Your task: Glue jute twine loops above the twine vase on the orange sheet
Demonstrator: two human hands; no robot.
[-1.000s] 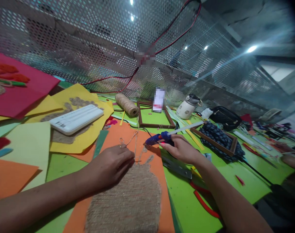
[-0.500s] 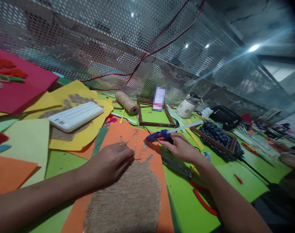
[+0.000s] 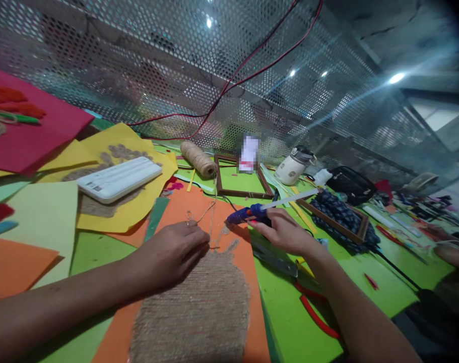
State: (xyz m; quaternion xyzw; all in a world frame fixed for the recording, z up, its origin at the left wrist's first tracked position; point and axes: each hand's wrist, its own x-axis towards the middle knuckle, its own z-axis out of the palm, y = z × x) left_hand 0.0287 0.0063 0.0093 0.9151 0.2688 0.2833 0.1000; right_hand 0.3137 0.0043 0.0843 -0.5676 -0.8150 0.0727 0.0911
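My right hand [image 3: 285, 229] is closed around a blue hot glue gun [image 3: 248, 214], with a long pale glue stick [image 3: 289, 199] jutting from its back. Its nozzle points left, low over a small twine-covered patch [image 3: 225, 229] on an orange sheet [image 3: 176, 206]. My left hand [image 3: 180, 247] rests on the same sheet, its fingers pinched on a strand of jute twine [image 3: 213, 222]; the fingertips are partly hidden. That strand runs up towards a twine spool [image 3: 199, 159]. Below the hands, a large shape filled with rows of twine [image 3: 195, 312] covers the sheet.
Red-handled scissors [image 3: 320, 317] lie right of the sheet. Behind are a brown frame [image 3: 244, 193], a phone-like object [image 3: 249, 154] and a white bottle [image 3: 291, 166]. A white power bank [image 3: 119, 180] sits on yellow paper [image 3: 131, 222]. Another person's hand [image 3: 454, 254] is at far right.
Both hands stay almost in place. The glue gun's nozzle has shifted very slightly to the right, and the whole view has moved a little.
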